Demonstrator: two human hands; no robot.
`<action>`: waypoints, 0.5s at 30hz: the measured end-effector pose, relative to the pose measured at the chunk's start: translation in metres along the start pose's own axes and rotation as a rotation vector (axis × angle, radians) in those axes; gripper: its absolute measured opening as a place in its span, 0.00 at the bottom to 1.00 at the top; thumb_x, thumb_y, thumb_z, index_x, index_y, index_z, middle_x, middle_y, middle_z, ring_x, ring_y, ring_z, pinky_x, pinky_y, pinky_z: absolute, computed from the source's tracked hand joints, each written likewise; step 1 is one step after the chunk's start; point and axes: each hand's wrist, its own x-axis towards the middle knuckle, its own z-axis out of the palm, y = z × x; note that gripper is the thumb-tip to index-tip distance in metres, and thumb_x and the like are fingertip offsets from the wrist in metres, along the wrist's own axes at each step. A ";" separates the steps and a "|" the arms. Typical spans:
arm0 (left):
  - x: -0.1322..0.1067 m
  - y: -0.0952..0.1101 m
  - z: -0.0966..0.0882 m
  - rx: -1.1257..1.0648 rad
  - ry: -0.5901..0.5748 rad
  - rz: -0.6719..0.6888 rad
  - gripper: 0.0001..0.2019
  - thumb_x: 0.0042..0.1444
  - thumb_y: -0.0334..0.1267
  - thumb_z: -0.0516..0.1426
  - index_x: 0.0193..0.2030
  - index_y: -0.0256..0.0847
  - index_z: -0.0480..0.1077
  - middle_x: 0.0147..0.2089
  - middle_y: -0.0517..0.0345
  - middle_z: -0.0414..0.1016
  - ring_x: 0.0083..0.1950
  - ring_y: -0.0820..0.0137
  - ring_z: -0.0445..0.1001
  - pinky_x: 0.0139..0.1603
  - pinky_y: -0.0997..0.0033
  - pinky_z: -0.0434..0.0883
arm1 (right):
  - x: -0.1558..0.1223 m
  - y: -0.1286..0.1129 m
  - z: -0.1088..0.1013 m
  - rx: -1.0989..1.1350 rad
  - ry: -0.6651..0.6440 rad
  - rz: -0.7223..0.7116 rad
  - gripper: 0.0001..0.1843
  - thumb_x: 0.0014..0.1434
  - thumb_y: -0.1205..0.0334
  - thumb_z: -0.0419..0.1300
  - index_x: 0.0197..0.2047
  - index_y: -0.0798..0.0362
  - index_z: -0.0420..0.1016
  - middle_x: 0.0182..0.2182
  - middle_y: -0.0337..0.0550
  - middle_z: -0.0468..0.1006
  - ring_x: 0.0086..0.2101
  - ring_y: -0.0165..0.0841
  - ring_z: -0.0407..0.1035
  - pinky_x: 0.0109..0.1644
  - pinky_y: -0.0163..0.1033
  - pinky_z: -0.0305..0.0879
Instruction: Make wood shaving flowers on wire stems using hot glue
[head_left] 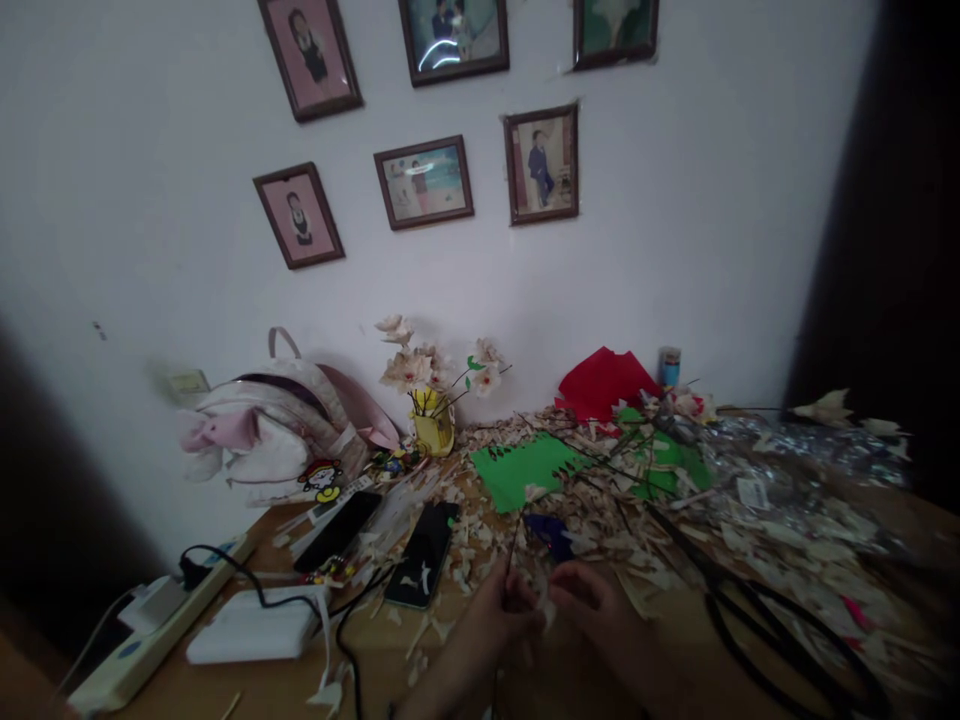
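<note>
Low in the middle of the view, my left hand (501, 608) is closed around a thin dark stem (512, 545) that points up. My right hand (596, 603) is close beside it, fingers bent together. A pale petal-like scrap (548, 606) shows between the two hands; dim light hides whether my right fingertips pinch it. Just beyond them lies a dark blue object (551, 534), its kind unclear. Cut pale scraps (600, 520) surround it, and a green sheet (517, 475) lies behind.
Large black scissors (750, 600) lie at the right. Phones (424, 555), a white box (255, 627) with cables and a power strip (161, 625) are at the left. Behind stand a yellow vase (433, 425) of pale flowers and a bag (281, 425); red sheets (606, 387) lie near the wall.
</note>
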 end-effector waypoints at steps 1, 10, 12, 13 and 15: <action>0.001 0.000 0.000 -0.008 0.018 0.009 0.19 0.29 0.32 0.65 0.24 0.42 0.57 0.22 0.70 0.66 0.22 0.77 0.65 0.24 0.77 0.61 | 0.000 0.000 0.000 0.010 -0.010 0.001 0.08 0.47 0.56 0.62 0.30 0.50 0.74 0.28 0.40 0.77 0.34 0.38 0.71 0.40 0.40 0.64; 0.007 -0.010 -0.001 -0.061 0.030 0.042 0.19 0.29 0.34 0.64 0.23 0.42 0.56 0.20 0.70 0.64 0.21 0.77 0.64 0.24 0.77 0.60 | 0.001 0.010 0.003 0.028 0.002 0.032 0.09 0.43 0.61 0.62 0.31 0.51 0.72 0.30 0.42 0.77 0.36 0.39 0.71 0.43 0.42 0.65; 0.008 -0.012 -0.001 -0.073 0.030 0.047 0.19 0.29 0.35 0.64 0.23 0.42 0.56 0.20 0.70 0.63 0.21 0.78 0.63 0.24 0.76 0.60 | 0.002 0.007 0.001 0.029 -0.018 0.015 0.08 0.44 0.62 0.62 0.31 0.50 0.73 0.30 0.41 0.78 0.35 0.38 0.72 0.42 0.41 0.65; 0.008 -0.012 -0.001 -0.064 0.042 0.051 0.18 0.28 0.35 0.64 0.23 0.42 0.56 0.20 0.71 0.62 0.21 0.78 0.63 0.24 0.76 0.60 | 0.002 0.002 -0.001 0.016 -0.050 0.013 0.08 0.44 0.63 0.61 0.32 0.50 0.73 0.31 0.41 0.78 0.35 0.37 0.72 0.42 0.40 0.65; 0.009 -0.012 -0.003 -0.040 0.068 0.070 0.17 0.30 0.36 0.64 0.23 0.42 0.57 0.20 0.70 0.62 0.22 0.78 0.62 0.24 0.76 0.60 | 0.001 -0.014 -0.013 -0.064 -0.175 0.021 0.10 0.44 0.64 0.61 0.34 0.49 0.75 0.31 0.40 0.79 0.36 0.37 0.72 0.41 0.39 0.65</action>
